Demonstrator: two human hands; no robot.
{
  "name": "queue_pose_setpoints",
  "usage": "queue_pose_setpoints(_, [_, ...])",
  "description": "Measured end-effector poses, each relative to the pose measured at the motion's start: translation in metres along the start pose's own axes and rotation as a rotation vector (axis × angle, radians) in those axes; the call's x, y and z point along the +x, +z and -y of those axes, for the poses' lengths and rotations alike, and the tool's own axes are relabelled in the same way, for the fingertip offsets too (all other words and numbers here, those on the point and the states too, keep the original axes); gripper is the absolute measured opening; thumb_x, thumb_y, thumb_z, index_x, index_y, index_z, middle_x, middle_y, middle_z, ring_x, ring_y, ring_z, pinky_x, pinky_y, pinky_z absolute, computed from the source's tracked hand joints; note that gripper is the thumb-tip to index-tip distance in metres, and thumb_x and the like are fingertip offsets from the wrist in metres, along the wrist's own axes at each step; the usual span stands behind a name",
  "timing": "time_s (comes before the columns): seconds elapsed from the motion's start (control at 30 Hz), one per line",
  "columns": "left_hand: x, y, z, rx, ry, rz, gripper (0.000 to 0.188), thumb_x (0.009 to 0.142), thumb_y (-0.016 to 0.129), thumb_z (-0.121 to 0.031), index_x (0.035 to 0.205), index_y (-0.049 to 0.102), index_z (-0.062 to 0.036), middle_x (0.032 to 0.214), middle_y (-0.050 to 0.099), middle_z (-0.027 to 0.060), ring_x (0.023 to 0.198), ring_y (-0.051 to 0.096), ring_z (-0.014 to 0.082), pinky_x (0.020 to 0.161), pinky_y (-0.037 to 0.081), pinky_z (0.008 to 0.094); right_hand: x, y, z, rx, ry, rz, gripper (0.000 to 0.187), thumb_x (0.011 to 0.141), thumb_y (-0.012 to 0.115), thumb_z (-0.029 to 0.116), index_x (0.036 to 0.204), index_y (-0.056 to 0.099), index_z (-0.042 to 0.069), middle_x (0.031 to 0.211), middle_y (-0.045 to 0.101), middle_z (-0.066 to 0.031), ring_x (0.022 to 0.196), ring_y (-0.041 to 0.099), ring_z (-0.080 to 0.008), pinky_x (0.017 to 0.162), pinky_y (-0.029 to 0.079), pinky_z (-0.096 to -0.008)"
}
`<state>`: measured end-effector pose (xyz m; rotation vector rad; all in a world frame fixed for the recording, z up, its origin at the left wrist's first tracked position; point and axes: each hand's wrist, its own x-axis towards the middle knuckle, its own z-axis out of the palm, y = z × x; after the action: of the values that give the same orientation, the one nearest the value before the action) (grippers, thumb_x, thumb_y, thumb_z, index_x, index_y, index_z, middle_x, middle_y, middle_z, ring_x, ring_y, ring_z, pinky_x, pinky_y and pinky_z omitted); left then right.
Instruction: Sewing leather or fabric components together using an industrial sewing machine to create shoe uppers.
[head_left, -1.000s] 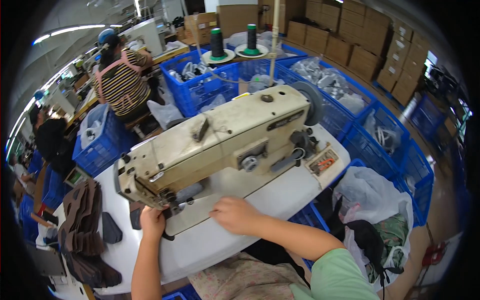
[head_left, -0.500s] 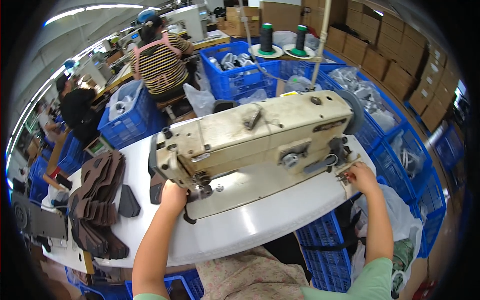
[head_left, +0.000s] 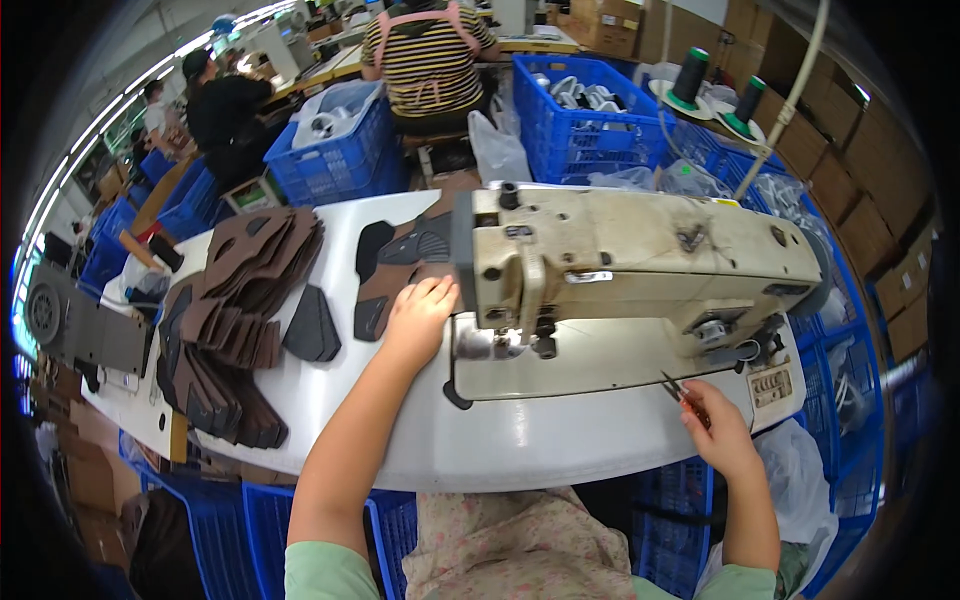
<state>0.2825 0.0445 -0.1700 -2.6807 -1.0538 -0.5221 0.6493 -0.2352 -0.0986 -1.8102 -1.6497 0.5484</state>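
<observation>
My left hand (head_left: 424, 312) lies on a brown-and-black cut shoe-upper piece (head_left: 408, 250), fingers stretched over it, just left of the head of the cream sewing machine (head_left: 640, 250). Part of that piece is hidden behind the machine head. In my right hand (head_left: 716, 425) is a pair of small scissors (head_left: 672, 386) with reddish handles, held near the table's front edge with its dark blades pointing at the machine bed. A single dark grey piece (head_left: 312, 328) rests on the white table (head_left: 480, 440), beside a stack of brown layered pieces (head_left: 262, 255).
Thread cones (head_left: 691, 76) stand behind the machine. Blue crates (head_left: 590, 135) line the far and right sides. A dark grey machine part (head_left: 85, 320) sits at the far left. Facing away across the table, a person in a striped top (head_left: 428, 65) sits.
The view has turned left. My left hand has moved from beside the needle area onto the brown-and-black piece. My right hand has come away from the machine's right end, still holding the scissors.
</observation>
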Motion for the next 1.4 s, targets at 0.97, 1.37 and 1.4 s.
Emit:
queue_pose_setpoints(0.97, [-0.012, 0.033, 0.035, -0.161, -0.268, -0.167, 0.04, 0.083, 0.049, -0.006, 0.121, 0.063, -0.0028, 0.131, 0.06, 0.0108, 0.126, 0.051, 0.028, 0.103, 0.04, 0.0425, 0.062, 0.167, 0.1, 1.18, 0.48, 0.528, 0.028, 0.095, 0.061, 0.017, 0.118, 0.054, 0.002, 0.088, 0.059, -0.0045, 0.059, 0.048, -0.008, 0.046, 0.035, -0.0232])
queue_pose_setpoints(1.37, [-0.011, 0.031, 0.039, -0.373, -0.307, -0.301, 0.035, 0.079, 0.054, -0.002, 0.112, 0.067, 0.0005, 0.121, 0.065, 0.015, 0.121, 0.056, 0.0297, 0.099, 0.043, 0.0431, 0.159, 0.252, 0.156, 1.919, 0.907, 0.235, 0.044, 0.104, 0.045, 0.037, 0.121, 0.051, -0.002, 0.075, 0.044, -0.0002, 0.057, 0.037, -0.0071, 0.045, 0.031, -0.0186])
queue_pose_setpoints(1.4, [-0.011, 0.031, 0.04, -0.367, -0.303, -0.312, 0.035, 0.079, 0.054, -0.002, 0.112, 0.067, 0.0007, 0.121, 0.066, 0.0151, 0.12, 0.057, 0.0298, 0.099, 0.043, 0.0429, 0.162, 0.254, 0.157, 1.918, 0.908, 0.236, 0.044, 0.104, 0.045, 0.037, 0.121, 0.051, -0.002, 0.075, 0.044, -0.0002, 0.057, 0.037, -0.0071, 0.045, 0.031, -0.0186])
